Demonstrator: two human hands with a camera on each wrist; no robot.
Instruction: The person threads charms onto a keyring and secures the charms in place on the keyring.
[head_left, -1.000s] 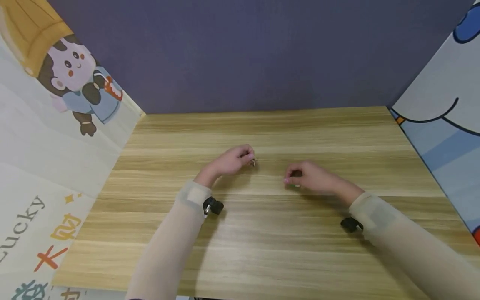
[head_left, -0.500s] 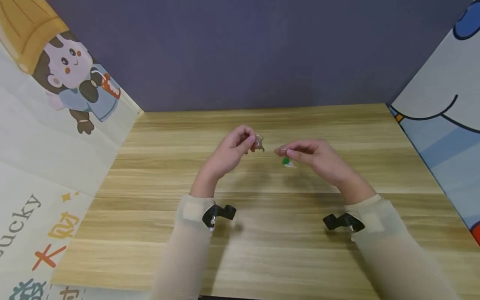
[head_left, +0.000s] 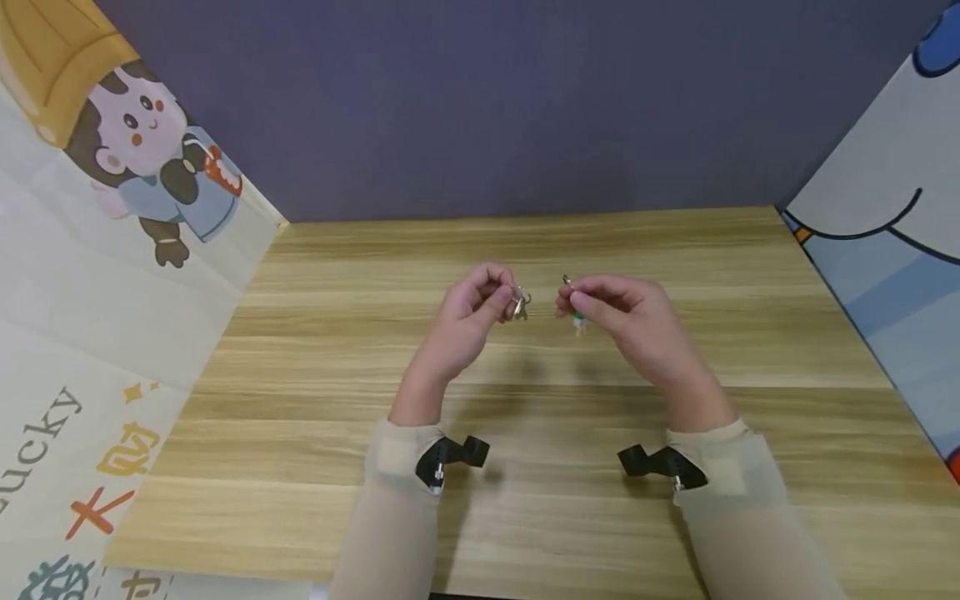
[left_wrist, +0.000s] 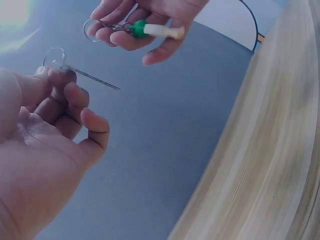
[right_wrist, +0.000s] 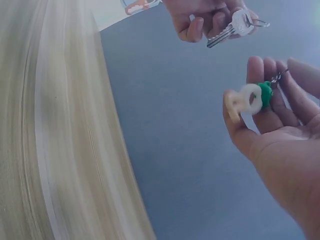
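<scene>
My left hand (head_left: 504, 297) pinches a small silver key (head_left: 520, 305) on a metal ring, held above the wooden table (head_left: 525, 508). In the left wrist view the key (left_wrist: 95, 78) sticks out edge-on from my left fingers (left_wrist: 70, 87). My right hand (head_left: 573, 294) pinches a thin key ring (left_wrist: 91, 30) with a green and cream charm (head_left: 578, 320) hanging from it. The right wrist view shows the charm (right_wrist: 247, 100) against my right fingers (right_wrist: 272, 107) and the key (right_wrist: 232, 27) in the left hand beyond. The two hands face each other a few centimetres apart.
The table is boxed in by a dark purple back wall (head_left: 510, 108), a cartoon-printed panel (head_left: 112, 250) on the left and another (head_left: 885, 250) on the right. A black camera mount (head_left: 450, 457) sits on each wrist.
Both hands have risen off the table with the key and the charm ring. They have drawn closer together, and the right hand has turned its ring upward.
</scene>
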